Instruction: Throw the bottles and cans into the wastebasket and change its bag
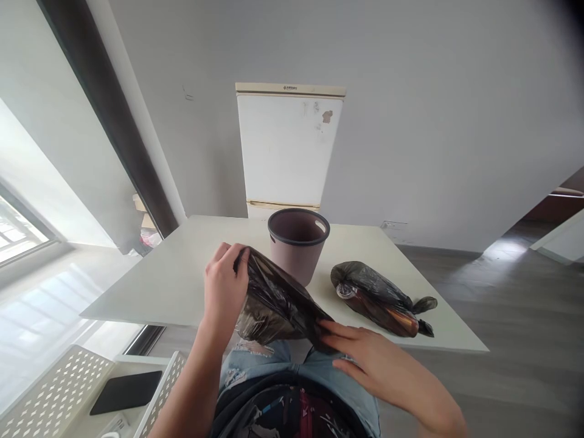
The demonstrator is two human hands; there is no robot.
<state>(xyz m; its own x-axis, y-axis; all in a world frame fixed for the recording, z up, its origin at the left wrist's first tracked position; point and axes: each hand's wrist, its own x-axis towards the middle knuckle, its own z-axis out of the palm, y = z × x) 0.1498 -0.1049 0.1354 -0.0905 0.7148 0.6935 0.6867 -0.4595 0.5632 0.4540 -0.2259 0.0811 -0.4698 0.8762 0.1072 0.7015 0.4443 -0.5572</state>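
Observation:
A thin black plastic bag (278, 298) is stretched at a slant across my lap, in front of the table edge. My left hand (227, 274) pinches its upper left corner between thumb and fingers. At the bag's lower right end is my right hand (365, 353), its fingers pressed on the plastic and its thumb hidden. Just behind the bag a mauve trash bin (296, 255) with a dark rim and handle holes stands upright. To the right lies a filled, knotted black bag (378, 298), with something brownish-orange showing through.
The pale table (150, 280) extends in front of me. A white refrigerator (287, 149) stands against the grey wall behind it. At lower left is a white perforated cart (59, 389) with a dark flat object (126, 392) in it.

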